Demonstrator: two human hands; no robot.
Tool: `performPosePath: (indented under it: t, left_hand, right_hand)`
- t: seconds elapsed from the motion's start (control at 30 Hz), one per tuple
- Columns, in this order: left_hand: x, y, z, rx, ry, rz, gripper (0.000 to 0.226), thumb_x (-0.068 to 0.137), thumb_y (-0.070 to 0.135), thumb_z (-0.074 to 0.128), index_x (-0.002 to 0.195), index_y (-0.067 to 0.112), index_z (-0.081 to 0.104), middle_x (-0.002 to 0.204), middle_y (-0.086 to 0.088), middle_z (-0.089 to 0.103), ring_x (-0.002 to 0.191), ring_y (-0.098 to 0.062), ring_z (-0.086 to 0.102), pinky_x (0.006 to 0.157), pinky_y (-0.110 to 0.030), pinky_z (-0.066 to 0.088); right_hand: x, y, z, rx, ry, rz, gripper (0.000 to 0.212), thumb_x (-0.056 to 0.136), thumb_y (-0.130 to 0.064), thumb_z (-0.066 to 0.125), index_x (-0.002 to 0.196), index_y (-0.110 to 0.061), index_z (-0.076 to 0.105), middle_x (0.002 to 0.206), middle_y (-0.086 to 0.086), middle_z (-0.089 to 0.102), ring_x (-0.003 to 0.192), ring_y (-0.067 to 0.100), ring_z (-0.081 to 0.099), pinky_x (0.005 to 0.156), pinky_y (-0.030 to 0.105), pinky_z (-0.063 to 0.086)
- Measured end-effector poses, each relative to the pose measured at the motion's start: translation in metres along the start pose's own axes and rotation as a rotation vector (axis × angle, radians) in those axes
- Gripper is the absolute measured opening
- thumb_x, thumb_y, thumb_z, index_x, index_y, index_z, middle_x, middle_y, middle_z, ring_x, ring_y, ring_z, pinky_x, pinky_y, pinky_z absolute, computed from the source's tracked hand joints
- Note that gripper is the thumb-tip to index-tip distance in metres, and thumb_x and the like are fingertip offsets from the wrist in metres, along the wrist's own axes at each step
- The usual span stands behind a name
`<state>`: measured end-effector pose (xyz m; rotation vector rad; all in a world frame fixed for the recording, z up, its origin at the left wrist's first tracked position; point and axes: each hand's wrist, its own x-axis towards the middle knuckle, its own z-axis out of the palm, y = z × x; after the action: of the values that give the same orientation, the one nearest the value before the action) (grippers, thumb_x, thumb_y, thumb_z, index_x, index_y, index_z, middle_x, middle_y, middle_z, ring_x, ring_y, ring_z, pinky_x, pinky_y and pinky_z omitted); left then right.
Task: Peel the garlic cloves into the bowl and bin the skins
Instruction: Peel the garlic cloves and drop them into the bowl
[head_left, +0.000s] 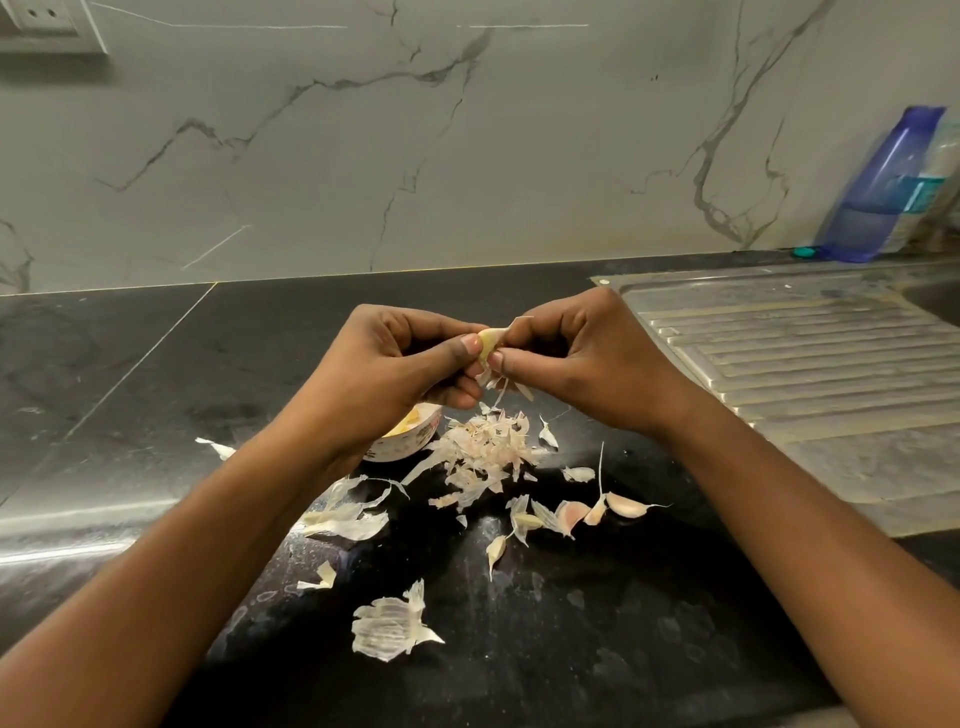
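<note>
black counter (571, 649), left hand (395, 364) and right hand (576, 358) both pinching garlic clove (488, 340), skins (483, 452) piled below

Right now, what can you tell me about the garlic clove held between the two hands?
The garlic clove is small, pale yellow and curved, its upper part bare and smooth. It is held in the air above the dark counter, pinched between the fingertips of the left hand and the right hand. Thin papery strips of skin hang from its lower end, over a pile of peelings.
</note>
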<state>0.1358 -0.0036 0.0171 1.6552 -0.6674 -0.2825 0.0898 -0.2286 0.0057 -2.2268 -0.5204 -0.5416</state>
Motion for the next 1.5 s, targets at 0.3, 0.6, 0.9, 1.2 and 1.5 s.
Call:
performPosePath:
  t: [0.3,0.6,0.9,1.2,1.5]
  left_hand:
    - [0.001,0.000,-0.001,-0.026,-0.011,-0.016,0.021,0.100,0.009,0.062,0.114,0.005,0.076,0.088,-0.014,0.077,0.072,-0.019,0.071,0.064,-0.022,0.060]
    - [0.001,-0.006,0.003,0.129,0.065,0.144,0.024,0.096,0.007,0.069,0.120,0.008,0.074,0.091,-0.009,0.079,0.082,-0.021,0.078,0.076,-0.028,0.064]
    - [0.001,-0.006,0.002,0.252,0.042,0.219,0.025,0.088,0.015,0.079,0.113,0.012,0.079,0.098,0.001,0.082,0.089,-0.016,0.080,0.083,-0.027,0.064]
    - [0.000,-0.002,0.005,0.065,0.061,0.101,0.014,0.096,0.001,0.068,0.105,0.004,0.078,0.089,-0.013,0.080,0.080,-0.028,0.078,0.072,-0.023,0.062]
    - [0.003,-0.004,0.000,0.104,0.130,0.082,0.012,0.096,0.004,0.069,0.101,0.006,0.080,0.085,-0.012,0.079,0.076,-0.027,0.077,0.072,-0.026,0.064]
  right_hand:
    - [0.000,-0.001,0.006,0.170,0.046,0.043,0.005,0.093,-0.002,0.078,0.091,-0.001,0.082,0.080,0.007,0.079,0.070,0.022,0.077,0.068,0.027,0.063]
    - [0.001,-0.003,0.007,0.214,0.064,0.103,0.010,0.092,0.001,0.074,0.083,0.000,0.078,0.072,0.012,0.074,0.068,0.037,0.069,0.064,0.036,0.060]
    - [0.001,-0.004,0.006,0.201,0.026,0.109,0.009,0.093,-0.008,0.077,0.088,-0.002,0.080,0.077,0.012,0.075,0.072,0.037,0.070,0.066,0.048,0.061]
    - [0.002,-0.002,0.001,0.213,0.059,0.124,0.012,0.093,0.002,0.070,0.083,0.001,0.076,0.072,0.013,0.072,0.064,0.020,0.067,0.062,0.026,0.057]
    - [0.003,0.005,-0.007,0.093,0.132,0.152,0.005,0.091,-0.010,0.081,0.086,-0.009,0.081,0.074,0.004,0.076,0.065,0.024,0.071,0.062,0.030,0.059]
